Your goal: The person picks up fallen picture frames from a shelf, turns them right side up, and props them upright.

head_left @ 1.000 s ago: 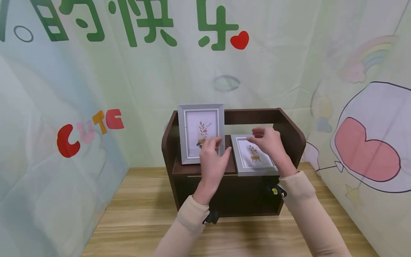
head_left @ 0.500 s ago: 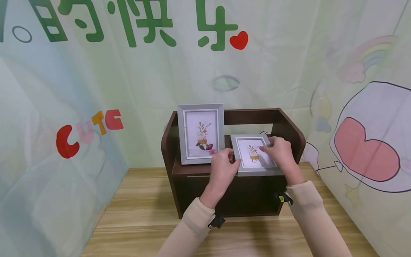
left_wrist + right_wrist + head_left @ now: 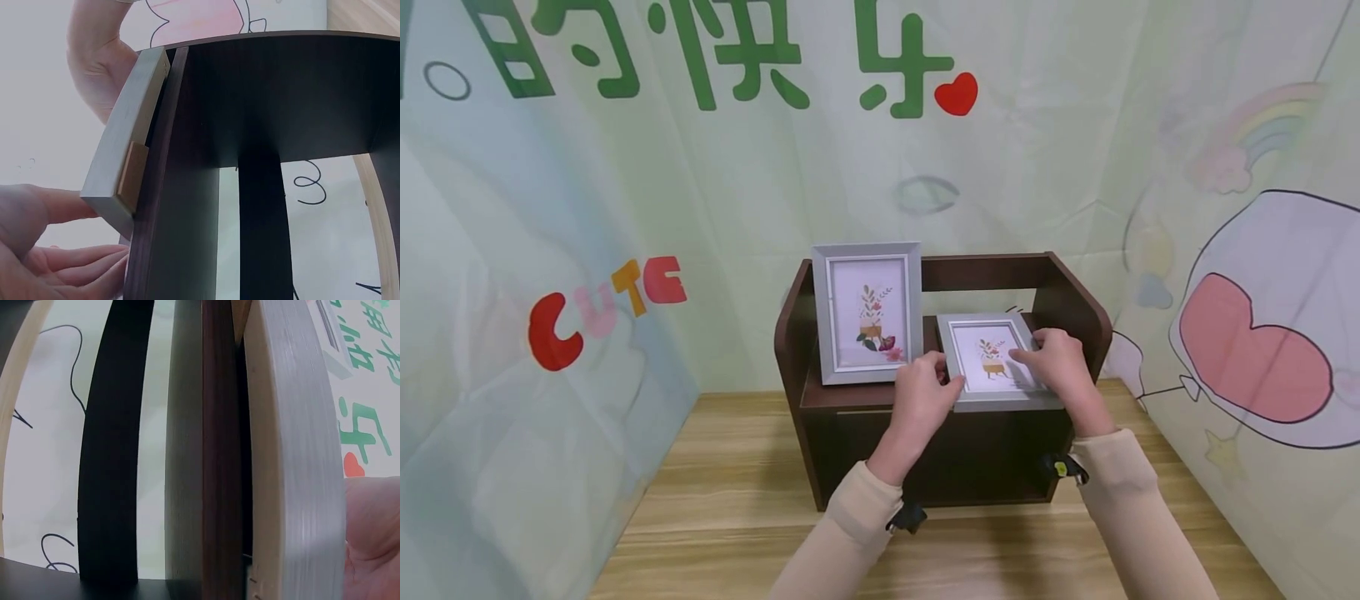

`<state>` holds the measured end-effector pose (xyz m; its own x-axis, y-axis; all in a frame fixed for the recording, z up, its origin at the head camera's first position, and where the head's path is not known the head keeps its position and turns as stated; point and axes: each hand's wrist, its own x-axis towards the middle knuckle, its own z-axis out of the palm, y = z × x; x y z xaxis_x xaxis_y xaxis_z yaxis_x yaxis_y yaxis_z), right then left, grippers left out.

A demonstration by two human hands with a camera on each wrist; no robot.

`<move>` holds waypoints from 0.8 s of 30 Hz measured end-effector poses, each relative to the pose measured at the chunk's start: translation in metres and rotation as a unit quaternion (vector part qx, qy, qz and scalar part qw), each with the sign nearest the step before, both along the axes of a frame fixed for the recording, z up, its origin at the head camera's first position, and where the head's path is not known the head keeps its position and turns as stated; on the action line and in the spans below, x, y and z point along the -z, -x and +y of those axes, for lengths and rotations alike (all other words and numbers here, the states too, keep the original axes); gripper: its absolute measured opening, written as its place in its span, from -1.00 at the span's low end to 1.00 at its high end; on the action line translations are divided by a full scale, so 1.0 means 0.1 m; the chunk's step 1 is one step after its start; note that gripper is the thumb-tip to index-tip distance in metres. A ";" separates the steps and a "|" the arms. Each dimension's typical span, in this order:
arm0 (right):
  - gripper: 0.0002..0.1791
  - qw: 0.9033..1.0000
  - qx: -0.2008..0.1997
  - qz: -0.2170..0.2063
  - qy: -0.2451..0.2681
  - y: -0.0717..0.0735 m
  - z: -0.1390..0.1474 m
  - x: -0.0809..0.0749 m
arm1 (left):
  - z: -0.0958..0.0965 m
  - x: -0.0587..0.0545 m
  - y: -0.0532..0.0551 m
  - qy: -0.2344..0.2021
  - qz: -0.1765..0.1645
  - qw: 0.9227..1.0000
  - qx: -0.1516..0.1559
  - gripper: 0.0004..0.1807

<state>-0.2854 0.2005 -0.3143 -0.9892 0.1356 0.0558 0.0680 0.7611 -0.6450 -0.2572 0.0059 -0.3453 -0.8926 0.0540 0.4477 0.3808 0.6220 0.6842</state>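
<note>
Holding: both hands, on opposite edges of the flat frame (image 3: 991,354).
Left hand (image 3: 920,400): grip on the frame's left edge, thumb at its near corner, fingers curled by its side.
Right hand (image 3: 1062,364): grip pinching the right edge, thumb over the front.
Flat frame: lying picture up on the right part of the shelf (image 3: 796,342), near edge along the board's front.
Upright frame (image 3: 871,308): standing just left of it, grey-bordered too, plant picture inside.
Shelf: dark brown, on the wood-grain surface (image 3: 722,467).
Backdrop (image 3: 1022,183): pale green, with green characters, a red heart and "CUTE".
</note>
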 end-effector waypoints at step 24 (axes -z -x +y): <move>-0.37 0.996 0.042 0.042 0.070 0.02 -0.08 0.04 | 0.01 0.07 0.03 -0.138 -0.007 0.990 0.005 -0.63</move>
